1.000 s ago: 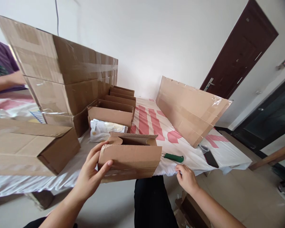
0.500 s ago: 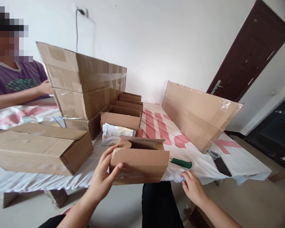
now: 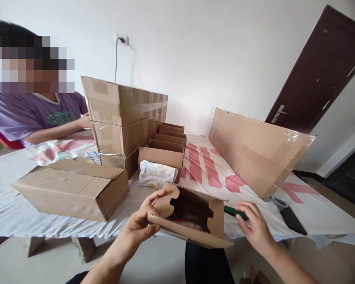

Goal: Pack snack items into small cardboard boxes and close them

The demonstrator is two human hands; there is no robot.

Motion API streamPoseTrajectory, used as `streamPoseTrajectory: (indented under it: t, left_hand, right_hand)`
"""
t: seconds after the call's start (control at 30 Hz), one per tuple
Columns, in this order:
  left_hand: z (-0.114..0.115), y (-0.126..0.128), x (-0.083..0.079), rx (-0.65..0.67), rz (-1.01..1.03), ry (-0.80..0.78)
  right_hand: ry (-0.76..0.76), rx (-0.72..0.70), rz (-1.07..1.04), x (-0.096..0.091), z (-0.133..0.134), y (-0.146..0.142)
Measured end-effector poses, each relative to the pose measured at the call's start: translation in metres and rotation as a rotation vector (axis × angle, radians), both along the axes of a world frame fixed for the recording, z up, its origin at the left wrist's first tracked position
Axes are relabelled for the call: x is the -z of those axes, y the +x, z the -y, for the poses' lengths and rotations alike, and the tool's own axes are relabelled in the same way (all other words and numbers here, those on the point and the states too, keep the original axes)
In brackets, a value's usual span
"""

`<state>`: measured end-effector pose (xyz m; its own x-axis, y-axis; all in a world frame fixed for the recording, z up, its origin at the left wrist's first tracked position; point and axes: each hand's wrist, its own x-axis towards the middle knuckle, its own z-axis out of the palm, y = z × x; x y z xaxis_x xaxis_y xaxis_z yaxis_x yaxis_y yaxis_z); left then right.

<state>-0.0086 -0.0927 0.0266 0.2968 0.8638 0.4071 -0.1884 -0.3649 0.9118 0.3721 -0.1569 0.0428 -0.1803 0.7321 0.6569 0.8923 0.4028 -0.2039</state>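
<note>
A small cardboard box (image 3: pixel 192 234), open at the top, is tilted towards me at the table's front edge. Inside it lies dark content with some print, too shadowed to name. My left hand (image 3: pixel 143 221) grips its left end, thumb in front and fingers behind. To the box's right, my right hand (image 3: pixel 256 227) has its thumb and fingers apart around the end of a green handle (image 3: pixel 232 212) lying on the table. Whether they touch the handle I cannot tell; the rest of that tool is hidden behind the box.
A white packet (image 3: pixel 156 174) leans by a row of open boxes (image 3: pixel 162 156). Taped cartons (image 3: pixel 139 118) are stacked left of them, with a closed carton (image 3: pixel 68 189) nearer. A cardboard panel (image 3: pixel 257 150) stands right, near a dark flat object (image 3: pixel 294 221). Another person (image 3: pixel 38 114) sits left.
My left hand has tipped the box so its opening faces me and its inside shows. My right hand has risen from the table edge to the green handle. The view has shifted left.
</note>
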Motion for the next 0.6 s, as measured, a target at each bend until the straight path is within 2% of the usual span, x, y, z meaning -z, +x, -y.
streamPoseTrajectory:
  t: [0.13,0.23,0.3,0.4,0.47,0.53,0.6]
  left_hand:
    - [0.003,0.002,0.001,0.011,-0.054,0.076]
    - [0.003,0.003,0.004,0.023,-0.062,0.122]
    - [0.002,0.002,0.006,0.02,-0.067,0.135]
    - [0.002,0.002,0.008,0.01,-0.07,0.128]
    - [0.002,0.002,0.009,0.009,-0.066,0.119]
    - [0.002,0.003,0.01,0.002,-0.082,0.125]
    - [0.003,0.005,0.009,-0.015,-0.115,0.14]
  right_hand:
    - [0.012,-0.199,-0.1,-0.05,0.009,-0.03]
    - [-0.182,-0.438,-0.136,-0.081,0.018,-0.066]
    - [-0.366,-0.519,-0.084,-0.096,0.018,-0.092]
    - [-0.588,-0.462,0.128,-0.109,0.005,-0.123]
    - [-0.719,-0.395,0.335,-0.11,-0.011,-0.135]
    - [-0.854,-0.306,0.511,-0.106,-0.029,-0.142]
    - [-0.963,-0.169,0.554,-0.096,-0.044,-0.149]
